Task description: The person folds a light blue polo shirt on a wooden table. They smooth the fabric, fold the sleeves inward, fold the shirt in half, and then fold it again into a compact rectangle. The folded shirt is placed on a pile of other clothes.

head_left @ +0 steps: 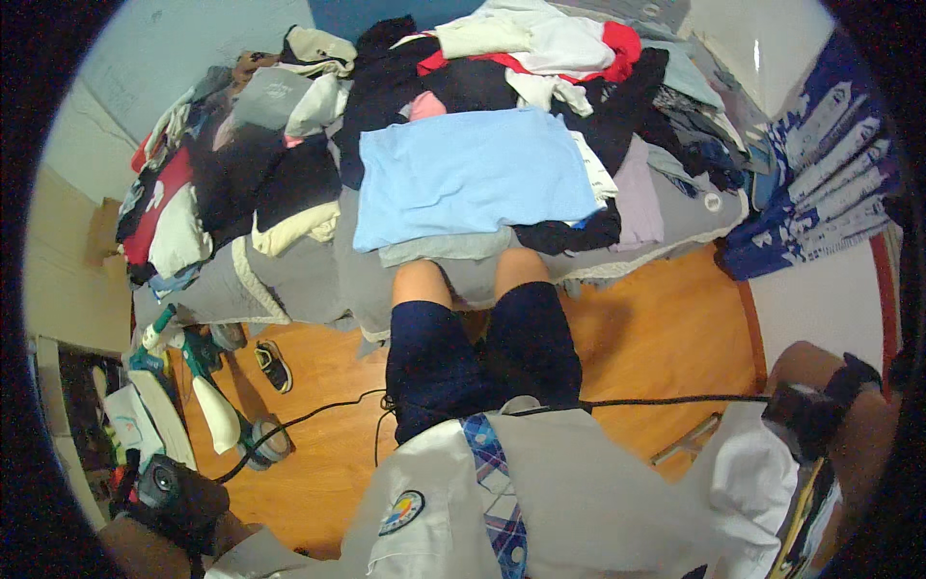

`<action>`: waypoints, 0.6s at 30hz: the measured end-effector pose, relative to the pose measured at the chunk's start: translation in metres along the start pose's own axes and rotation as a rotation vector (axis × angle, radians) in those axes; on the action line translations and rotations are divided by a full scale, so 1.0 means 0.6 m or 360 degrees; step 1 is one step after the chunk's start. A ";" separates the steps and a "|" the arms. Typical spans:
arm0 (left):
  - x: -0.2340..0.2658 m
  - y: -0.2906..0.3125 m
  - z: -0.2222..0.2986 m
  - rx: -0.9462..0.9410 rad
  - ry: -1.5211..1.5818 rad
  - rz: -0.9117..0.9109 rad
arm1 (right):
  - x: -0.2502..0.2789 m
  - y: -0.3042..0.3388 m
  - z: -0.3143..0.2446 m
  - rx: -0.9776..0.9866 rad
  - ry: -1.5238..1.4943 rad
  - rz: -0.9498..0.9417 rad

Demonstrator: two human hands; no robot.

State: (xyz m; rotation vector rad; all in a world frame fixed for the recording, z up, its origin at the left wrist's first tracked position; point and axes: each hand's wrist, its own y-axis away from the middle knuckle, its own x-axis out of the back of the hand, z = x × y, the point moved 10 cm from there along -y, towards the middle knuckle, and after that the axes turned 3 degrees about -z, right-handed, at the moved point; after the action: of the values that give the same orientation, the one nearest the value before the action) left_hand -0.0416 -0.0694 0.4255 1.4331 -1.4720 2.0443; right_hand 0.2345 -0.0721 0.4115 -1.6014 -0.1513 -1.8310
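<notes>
A light blue folded cloth (pixel 473 179), perhaps a towel or shirt, lies spread flat on the bed just in front of my knees. A grey folded garment (pixel 449 248) sticks out from under its near edge. Neither of my hands shows. My left forearm (pixel 145 548) enters at the lower left with a black strapped-on camera (pixel 178 490). At the right edge my right forearm (pixel 854 439) is bent, with a black device (pixel 803 422) strapped to it. Both arms are held out to the sides, away from the cloth. Nothing held is visible.
Heaped clothes (pixel 482 82) cover the grey bed (pixel 299 280) from left to right. A black cable (pixel 675 399) runs across my lap between the arm devices. A shoe (pixel 274 367) and a green-and-white appliance (pixel 214 415) stand on the wooden floor at left. A blue patterned curtain (pixel 830 164) hangs at right.
</notes>
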 end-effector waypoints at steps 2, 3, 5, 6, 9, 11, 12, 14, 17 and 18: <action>-0.089 0.019 -0.021 0.0103 0.0034 -0.0145 | -0.001 -0.004 0.002 -0.0030 -0.0001 0.0003; -0.141 0.027 -0.036 0.0172 0.0057 -0.0206 | -0.004 -0.005 0.004 -0.0036 -0.0003 -0.0008; -0.245 0.037 -0.074 0.0287 0.0107 -0.0330 | -0.018 -0.005 0.008 -0.0069 -0.0018 -0.0030; -0.299 0.039 -0.093 0.0332 0.0126 -0.0399 | -0.024 -0.004 0.013 -0.0086 -0.0029 -0.0032; -0.444 0.032 -0.147 0.0449 0.0211 -0.0571 | -0.040 -0.002 0.046 -0.0157 -0.0040 -0.0057; -0.534 0.027 -0.171 0.0507 0.0255 -0.0690 | -0.041 -0.005 0.068 -0.0198 -0.0039 -0.0077; -0.576 0.026 -0.178 0.0534 0.0267 -0.0764 | -0.043 -0.008 0.076 -0.0211 -0.0074 -0.0087; -0.646 0.032 -0.174 0.0561 0.0266 -0.0886 | -0.046 -0.016 0.075 -0.0229 -0.0089 -0.0080; -0.708 0.027 -0.183 0.0612 0.0257 -0.0936 | -0.065 -0.034 0.084 -0.0248 -0.0051 -0.0087; -0.722 0.025 -0.186 0.0629 0.0257 -0.0920 | -0.073 -0.038 0.088 -0.0252 -0.0051 -0.0103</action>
State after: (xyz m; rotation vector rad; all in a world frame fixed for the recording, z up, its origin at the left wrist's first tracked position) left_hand 0.0970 0.1567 0.0646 1.5471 -0.5104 2.0555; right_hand 0.2656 -0.0098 0.3919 -1.7534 -0.0747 -1.9084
